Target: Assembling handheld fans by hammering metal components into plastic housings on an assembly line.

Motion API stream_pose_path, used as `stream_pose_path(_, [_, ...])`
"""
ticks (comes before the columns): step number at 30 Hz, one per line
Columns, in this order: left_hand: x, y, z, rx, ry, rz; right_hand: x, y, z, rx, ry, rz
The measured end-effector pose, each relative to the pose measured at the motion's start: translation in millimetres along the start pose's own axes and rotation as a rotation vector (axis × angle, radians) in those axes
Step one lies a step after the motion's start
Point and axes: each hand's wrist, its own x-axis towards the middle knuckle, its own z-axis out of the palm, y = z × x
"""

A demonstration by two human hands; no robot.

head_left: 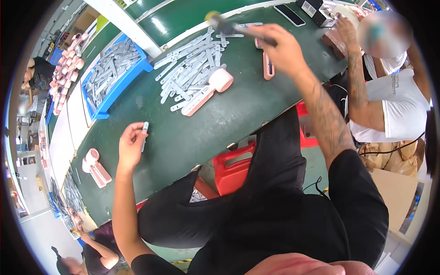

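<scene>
My left hand (pixel 130 145) pinches a narrow grey-white plastic strip (pixel 145 132) over the green table. My right hand (pixel 283 51) is closed round the dark handle of a hammer (pixel 225 26), raised over the far side; its yellow-tipped head is blurred. Below the hammer spreads a loose pile of similar grey strips (pixel 190 64). Against the pile's near edge lies a pink device with a round head (pixel 221 80) and a pale strip along its handle. A pink handle part (pixel 268 68) lies beside my right wrist. Left of my left hand rests another pink device (pixel 100 174).
A blue bin (pixel 106 110) full of grey strips stands at the left. A phone (pixel 289 15) and a black boxy device (pixel 316 13) lie at the far right. A co-worker (pixel 385 101) sits at the right. Several pink devices (pixel 68 68) crowd the left bench; a red stool (pixel 233 172) stands below.
</scene>
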Motion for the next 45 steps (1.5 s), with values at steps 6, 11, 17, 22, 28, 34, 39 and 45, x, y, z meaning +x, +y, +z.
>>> stream_pose_path(6, [-32.5,82.5,70.3,0.057,-0.175,0.224,20.5,107.9,-21.4,-0.156,-0.377,0.296])
stream_pose_path(11, [-48.9,117.0,142.5,-0.02,0.017,0.394,-56.8,63.1,-20.9,0.061,-0.327,0.337])
stream_pose_path(17, [-37.4,119.6,206.8,0.18,0.148,0.659,-125.5,-46.7,12.2,-0.068,-0.227,0.313])
stream_pose_path(22, [-34.7,106.8,218.8,0.239,0.238,0.701,-136.5,-77.9,40.8,-0.093,-0.216,0.266])
stream_pose_path(28, [-50.9,94.5,210.0,0.206,0.263,0.581,-137.7,-82.3,49.8,-0.103,-0.196,0.274])
stream_pose_path(34, [-52.0,93.4,218.2,0.075,0.289,0.534,-136.0,-87.8,50.6,-0.116,-0.208,0.288])
stream_pose_path(39, [-49.3,88.4,220.9,-0.028,0.262,0.469,-131.4,-92.8,44.2,-0.114,-0.245,0.311])
stream_pose_path(45, [-52.1,92.5,217.2,-0.098,0.243,0.357,-138.5,-75.1,14.8,0.238,-0.314,0.223])
